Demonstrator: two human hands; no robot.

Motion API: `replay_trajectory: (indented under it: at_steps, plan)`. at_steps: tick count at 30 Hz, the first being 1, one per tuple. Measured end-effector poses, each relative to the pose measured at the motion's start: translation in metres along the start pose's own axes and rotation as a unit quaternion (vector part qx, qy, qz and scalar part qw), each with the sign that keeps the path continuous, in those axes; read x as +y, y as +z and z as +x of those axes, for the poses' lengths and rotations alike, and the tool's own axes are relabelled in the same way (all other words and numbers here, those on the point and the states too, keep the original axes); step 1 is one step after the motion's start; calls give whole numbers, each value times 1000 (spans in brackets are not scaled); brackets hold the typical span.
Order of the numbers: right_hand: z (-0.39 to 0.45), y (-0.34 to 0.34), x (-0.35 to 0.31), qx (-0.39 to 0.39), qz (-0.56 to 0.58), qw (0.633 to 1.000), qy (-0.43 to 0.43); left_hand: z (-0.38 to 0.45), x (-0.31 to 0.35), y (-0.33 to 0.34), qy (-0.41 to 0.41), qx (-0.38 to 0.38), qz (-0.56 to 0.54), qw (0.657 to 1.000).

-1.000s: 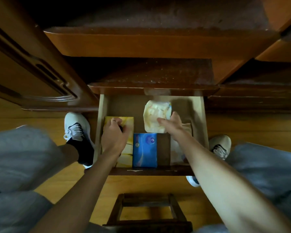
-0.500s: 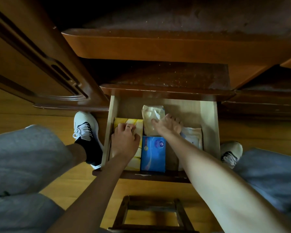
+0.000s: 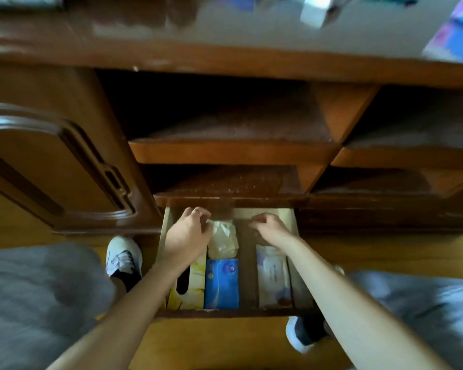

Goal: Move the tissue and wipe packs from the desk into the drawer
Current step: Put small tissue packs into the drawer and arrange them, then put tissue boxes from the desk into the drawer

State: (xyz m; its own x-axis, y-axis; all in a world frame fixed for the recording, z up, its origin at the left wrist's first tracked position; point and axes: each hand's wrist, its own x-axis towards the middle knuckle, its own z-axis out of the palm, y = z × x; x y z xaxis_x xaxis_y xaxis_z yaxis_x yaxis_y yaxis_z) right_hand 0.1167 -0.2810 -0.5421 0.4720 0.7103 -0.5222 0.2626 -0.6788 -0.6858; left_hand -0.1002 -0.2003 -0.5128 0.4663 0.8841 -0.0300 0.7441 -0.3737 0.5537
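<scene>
The open drawer (image 3: 225, 313) sits low in the desk. Inside lie a yellow tissue box (image 3: 190, 295) at the left, a blue pack (image 3: 221, 284) beside it, a cream pack (image 3: 222, 240) behind the blue one, and a white wipe pack (image 3: 273, 279) at the right. My left hand (image 3: 187, 233) hovers over the far end of the yellow box, fingers loosely curled beside the cream pack. My right hand (image 3: 267, 227) hangs above the drawer's far right part, loosely curled and holding nothing. On the desk top a blurred blue and purple pack (image 3: 455, 36) shows at the top right.
Two open shelves (image 3: 233, 153) jut out above the drawer. A cabinet door (image 3: 51, 166) stands at the left. A blurred white object (image 3: 314, 8) lies on the desk top. My knees and white shoes (image 3: 122, 255) flank the drawer on the wooden floor.
My right hand let go of the cream pack, which now lies behind the blue pack. Both hands have moved toward the drawer's far end. The view has tilted up to show the desk top.
</scene>
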Motion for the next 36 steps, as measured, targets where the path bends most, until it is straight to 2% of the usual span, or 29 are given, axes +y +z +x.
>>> replay_trajectory:
  at_steps: [3,7,11,13,16,19,22,24,28,32,36]
  plan:
    - [-34,-46,-43,9,47,996,-79,12,46,-64,107,100,28,989]
    - [-92,-110,-108,28,40,980,-194,26,113,-154,228,231,48,945]
    - [-140,-167,-157,98,7,953,-288,50,164,-222,275,306,56,910]
    - [-152,-191,-176,136,-5,937,-323,71,179,-239,262,295,58,917]
    - [-147,-220,-200,185,-9,919,-347,106,190,-248,219,238,61,944]
    - [-124,-245,-219,279,-42,903,-324,129,194,-240,202,200,92,954]
    - [-107,-265,-230,333,-85,899,-273,141,200,-226,196,211,143,947]
    - [-95,-272,-233,336,-121,900,-250,151,206,-226,211,211,175,938]
    - [-72,-283,-245,318,-155,907,-228,179,226,-242,214,156,198,944]
    - [-50,-302,-258,287,-118,924,-223,214,265,-242,206,176,86,959]
    - [-26,-325,-266,298,-136,920,-214,259,313,-228,216,107,43,970]
